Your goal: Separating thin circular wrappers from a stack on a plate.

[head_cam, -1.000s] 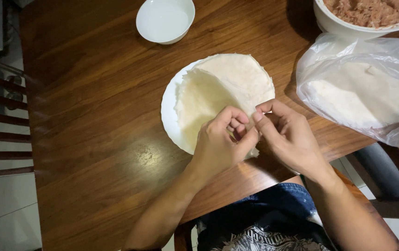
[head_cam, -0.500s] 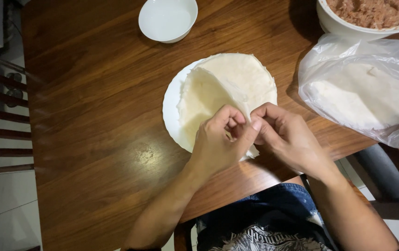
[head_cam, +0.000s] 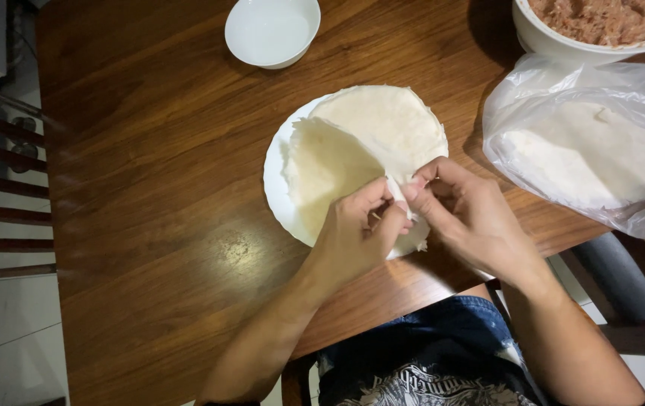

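My left hand (head_cam: 358, 234) and right hand (head_cam: 466, 214) both pinch the near edge of the thin wrappers (head_cam: 367, 150) on the white plate (head_cam: 276, 188). Since a second ago the pinch has tightened and the top sheet's fold has lifted slightly beyond my fingertips.

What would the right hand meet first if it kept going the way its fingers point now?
The right hand points left, toward the left hand. Its fingertips already pinch the thin white wrapper on the plate, so it would probably press into the left fingers first.

Left hand (head_cam: 358, 233) and right hand (head_cam: 466, 214) meet, fingertips pinched together.
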